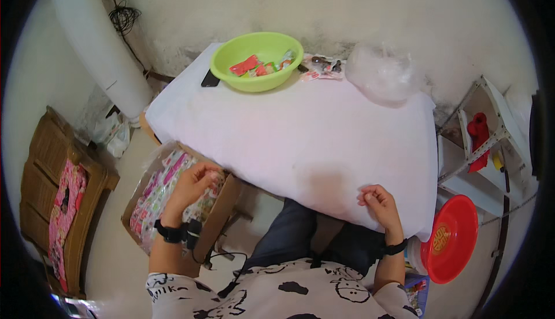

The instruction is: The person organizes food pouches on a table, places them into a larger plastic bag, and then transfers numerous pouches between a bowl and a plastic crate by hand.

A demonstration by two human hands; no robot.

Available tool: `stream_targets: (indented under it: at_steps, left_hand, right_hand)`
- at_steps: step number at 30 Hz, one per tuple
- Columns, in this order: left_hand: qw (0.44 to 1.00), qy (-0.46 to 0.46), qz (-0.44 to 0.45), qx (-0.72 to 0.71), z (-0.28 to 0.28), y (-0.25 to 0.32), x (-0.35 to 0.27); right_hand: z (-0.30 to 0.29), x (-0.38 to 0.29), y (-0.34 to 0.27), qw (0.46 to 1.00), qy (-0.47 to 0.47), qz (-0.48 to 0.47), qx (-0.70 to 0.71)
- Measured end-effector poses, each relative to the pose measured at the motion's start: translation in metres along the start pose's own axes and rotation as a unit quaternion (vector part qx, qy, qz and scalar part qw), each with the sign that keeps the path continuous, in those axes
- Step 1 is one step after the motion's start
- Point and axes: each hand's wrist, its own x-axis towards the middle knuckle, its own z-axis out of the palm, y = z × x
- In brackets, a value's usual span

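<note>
My left hand [196, 186] hovers over a cardboard box [223, 199], its fingers half curled and nothing visible in them. Inside the box lie printed plastic wrappers [149, 204] in pink, green and white; the hand and forearm hide part of them. At the near right edge of a table with a white cloth [277, 132] is my right hand [378, 204], loosely bent and holding nothing that I can see. A brownish stain [327, 184] marks the cloth to its left. At the table's far side, a green plastic basin [256, 85] contains several small colourful packets [246, 65].
Right of the basin lie opened wrappers with dark pieces [323, 66] and a clear plastic bag [381, 74]. A black phone [210, 79] rests beside the basin. A red basin [459, 236] and metal shelving [494, 134] stand at right, a wooden chair [93, 197] at left.
</note>
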Motion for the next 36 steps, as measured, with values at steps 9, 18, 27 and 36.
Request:
stream_targets:
  at_steps: [9, 18, 27, 36]
  left_hand:
    - [0.798, -0.074, 0.039, -0.597, 0.107, 0.101, 0.091]
    - [0.657, 0.045, -0.078, -0.748, 0.135, 0.026, 0.262]
    - [0.715, 0.158, -0.009, -0.681, 0.089, 0.041, 0.307]
    - [0.71, 0.21, -0.066, -0.669, 0.071, 0.001, 0.33]
  right_hand:
    - [0.003, 0.017, -0.045, 0.993, -0.068, -0.003, -0.097]
    - [-0.014, 0.037, -0.086, 0.985, -0.097, -0.039, -0.139]
    - [-0.022, 0.097, -0.114, 0.971, -0.121, -0.074, -0.195]
    - [0.016, 0.16, -0.131, 0.92, -0.217, -0.097, -0.311]
